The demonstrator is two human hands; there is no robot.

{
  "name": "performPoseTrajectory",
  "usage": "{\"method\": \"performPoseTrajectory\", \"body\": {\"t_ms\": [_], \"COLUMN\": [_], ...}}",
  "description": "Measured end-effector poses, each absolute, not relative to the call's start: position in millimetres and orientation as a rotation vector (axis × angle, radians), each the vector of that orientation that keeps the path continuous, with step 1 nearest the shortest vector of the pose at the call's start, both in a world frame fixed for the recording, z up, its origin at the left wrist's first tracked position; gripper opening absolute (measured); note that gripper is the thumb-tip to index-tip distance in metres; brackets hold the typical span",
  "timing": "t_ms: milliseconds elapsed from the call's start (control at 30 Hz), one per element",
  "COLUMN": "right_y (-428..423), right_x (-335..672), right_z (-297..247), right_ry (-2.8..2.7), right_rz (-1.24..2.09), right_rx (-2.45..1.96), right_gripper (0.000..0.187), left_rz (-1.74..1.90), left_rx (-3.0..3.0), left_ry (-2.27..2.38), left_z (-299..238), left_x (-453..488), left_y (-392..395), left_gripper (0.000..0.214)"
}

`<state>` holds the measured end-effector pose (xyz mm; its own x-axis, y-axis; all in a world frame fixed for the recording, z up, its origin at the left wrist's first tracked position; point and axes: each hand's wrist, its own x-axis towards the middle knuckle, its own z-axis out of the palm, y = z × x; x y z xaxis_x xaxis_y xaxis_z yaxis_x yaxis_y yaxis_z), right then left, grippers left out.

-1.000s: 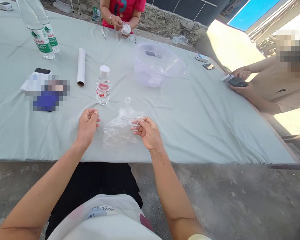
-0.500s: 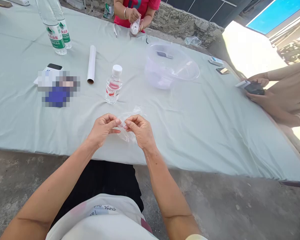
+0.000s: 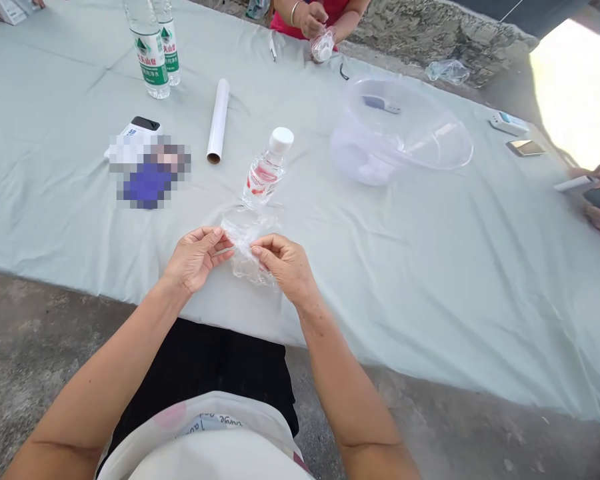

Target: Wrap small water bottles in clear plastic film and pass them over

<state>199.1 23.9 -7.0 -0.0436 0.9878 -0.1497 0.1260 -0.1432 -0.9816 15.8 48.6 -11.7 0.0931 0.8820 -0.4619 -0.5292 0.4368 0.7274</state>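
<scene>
Thin clear plastic film (image 3: 250, 257), crumpled, hangs between my hands just over the table's near edge. My left hand (image 3: 196, 257) pinches its left side between thumb and fingers. On the other side, my right hand (image 3: 283, 263) grips the film between thumb and forefinger. A small clear bottle (image 3: 264, 177) with a white cap and a red-and-white label stands just beyond the film. Neither hand touches the bottle.
A white roll (image 3: 219, 123) lies beyond, left of the bottle. Two large water bottles (image 3: 153, 63) stand at the far left. A translucent basin (image 3: 360, 163) sits to the right, near a phone (image 3: 526, 147). Across the table, a person's hands (image 3: 313, 20) hold a wrapped bottle.
The view has turned, so the table things appear further right. My hands have moved slightly apart, and more of the crumpled film shows between them.
</scene>
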Motion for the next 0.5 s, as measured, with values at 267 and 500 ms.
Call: {"method": "performPoseTrajectory", "body": {"t_ms": [267, 500], "right_y": [11.6, 10.6], "right_x": [201.5, 204.7], "right_z": [-12.0, -12.6], "right_ry": [-1.026, -0.851], "right_rz": [1.194, 1.177], "right_rx": [-1.376, -1.311], "right_gripper": [0.022, 0.020], "left_rz": [0.951, 0.893], "left_rx": [0.800, 0.863], "left_ry": [1.110, 1.092], "left_z": [0.4, 0.3], "left_x": [45.3, 46.4], "left_y": [39.2, 37.4], "left_gripper": [0.042, 0.029]}}
